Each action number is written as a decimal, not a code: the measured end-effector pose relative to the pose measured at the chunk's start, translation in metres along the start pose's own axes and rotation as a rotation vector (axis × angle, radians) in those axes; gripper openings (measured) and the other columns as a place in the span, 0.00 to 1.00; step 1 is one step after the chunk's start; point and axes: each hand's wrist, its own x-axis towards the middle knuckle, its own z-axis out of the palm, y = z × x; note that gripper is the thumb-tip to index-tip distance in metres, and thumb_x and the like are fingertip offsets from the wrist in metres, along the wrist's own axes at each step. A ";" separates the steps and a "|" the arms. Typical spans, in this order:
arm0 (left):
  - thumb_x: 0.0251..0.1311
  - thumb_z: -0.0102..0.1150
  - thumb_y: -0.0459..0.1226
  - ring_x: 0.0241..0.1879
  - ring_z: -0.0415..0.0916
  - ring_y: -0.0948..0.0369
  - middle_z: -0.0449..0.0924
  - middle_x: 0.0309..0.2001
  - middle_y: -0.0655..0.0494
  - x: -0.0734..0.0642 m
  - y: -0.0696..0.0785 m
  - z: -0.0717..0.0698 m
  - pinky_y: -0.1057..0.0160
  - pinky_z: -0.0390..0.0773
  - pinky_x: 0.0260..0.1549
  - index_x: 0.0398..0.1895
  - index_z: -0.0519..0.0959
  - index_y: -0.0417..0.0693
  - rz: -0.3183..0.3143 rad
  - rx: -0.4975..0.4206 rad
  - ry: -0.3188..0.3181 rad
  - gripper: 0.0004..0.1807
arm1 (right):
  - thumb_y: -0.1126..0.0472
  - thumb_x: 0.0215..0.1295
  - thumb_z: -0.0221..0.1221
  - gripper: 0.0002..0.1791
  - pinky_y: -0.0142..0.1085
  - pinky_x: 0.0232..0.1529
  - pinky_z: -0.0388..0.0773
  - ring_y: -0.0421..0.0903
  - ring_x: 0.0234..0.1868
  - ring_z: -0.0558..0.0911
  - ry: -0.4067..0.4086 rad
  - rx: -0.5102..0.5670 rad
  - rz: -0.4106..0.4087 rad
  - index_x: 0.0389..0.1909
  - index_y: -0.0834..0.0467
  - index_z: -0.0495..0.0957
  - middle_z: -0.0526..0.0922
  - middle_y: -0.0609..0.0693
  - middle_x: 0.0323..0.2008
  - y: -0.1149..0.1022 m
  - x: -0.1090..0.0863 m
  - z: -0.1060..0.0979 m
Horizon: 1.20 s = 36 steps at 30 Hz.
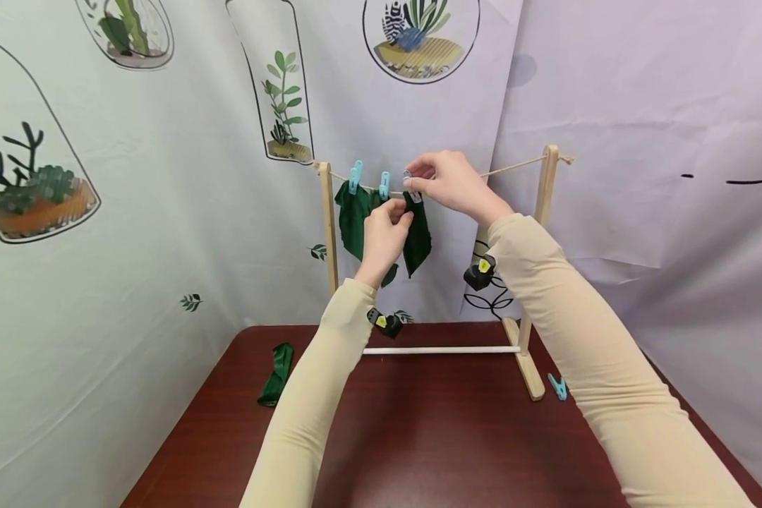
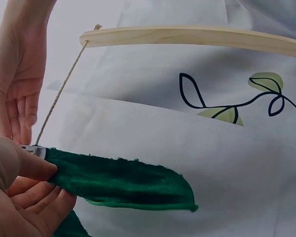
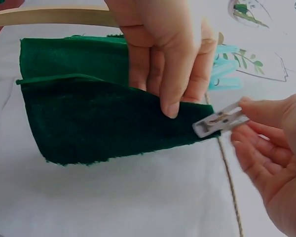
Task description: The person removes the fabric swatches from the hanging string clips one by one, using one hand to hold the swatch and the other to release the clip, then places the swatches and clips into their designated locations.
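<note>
No legible text, label, brand, number or sign in any of the three views. Backdrop cloth [image 1: 165, 212] carries printed plant drawings only (no lettering). Green cloth [image 3: 113, 113], pegs and wooden rack [image 1: 327, 226] are unmarked. Yellow marks on the wrist cameras are too small to read.

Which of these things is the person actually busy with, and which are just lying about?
In use:
- left hand holding the green cloth
- right hand pinching a clear peg
- string line
- wooden rack
- two blue pegs already on the line

Lying about:
- green cloth on table
- loose blue peg
</note>
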 end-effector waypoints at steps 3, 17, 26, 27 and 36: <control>0.71 0.58 0.36 0.46 0.83 0.55 0.85 0.49 0.45 0.000 0.000 0.000 0.59 0.82 0.46 0.55 0.81 0.36 0.005 0.003 -0.006 0.15 | 0.57 0.71 0.61 0.15 0.45 0.50 0.77 0.51 0.48 0.82 0.064 0.025 -0.024 0.52 0.60 0.83 0.86 0.56 0.47 0.000 -0.002 0.002; 0.72 0.58 0.35 0.47 0.82 0.55 0.84 0.49 0.44 -0.002 0.000 -0.001 0.58 0.82 0.47 0.54 0.81 0.36 0.019 0.013 -0.031 0.14 | 0.56 0.69 0.64 0.10 0.40 0.41 0.75 0.47 0.44 0.82 0.155 0.091 -0.034 0.45 0.57 0.87 0.87 0.53 0.42 0.001 -0.009 0.000; 0.72 0.57 0.36 0.47 0.81 0.55 0.84 0.49 0.45 -0.003 0.001 -0.003 0.58 0.81 0.46 0.55 0.81 0.37 0.025 0.012 -0.045 0.14 | 0.53 0.69 0.65 0.14 0.34 0.40 0.74 0.44 0.43 0.82 0.232 0.097 -0.039 0.49 0.56 0.87 0.88 0.51 0.44 0.000 -0.011 -0.016; 0.72 0.57 0.36 0.46 0.81 0.55 0.84 0.49 0.45 -0.004 0.001 -0.003 0.58 0.81 0.46 0.55 0.81 0.37 0.025 0.013 -0.045 0.14 | 0.53 0.69 0.65 0.14 0.34 0.40 0.74 0.43 0.43 0.82 0.239 0.091 -0.046 0.49 0.56 0.87 0.88 0.51 0.44 0.000 -0.011 -0.017; 0.72 0.57 0.37 0.45 0.81 0.55 0.85 0.47 0.46 -0.008 0.002 -0.005 0.57 0.81 0.45 0.55 0.81 0.37 0.034 0.014 -0.060 0.15 | 0.53 0.68 0.66 0.17 0.37 0.45 0.76 0.46 0.45 0.83 0.220 0.097 -0.031 0.51 0.58 0.84 0.87 0.53 0.45 0.008 -0.020 -0.018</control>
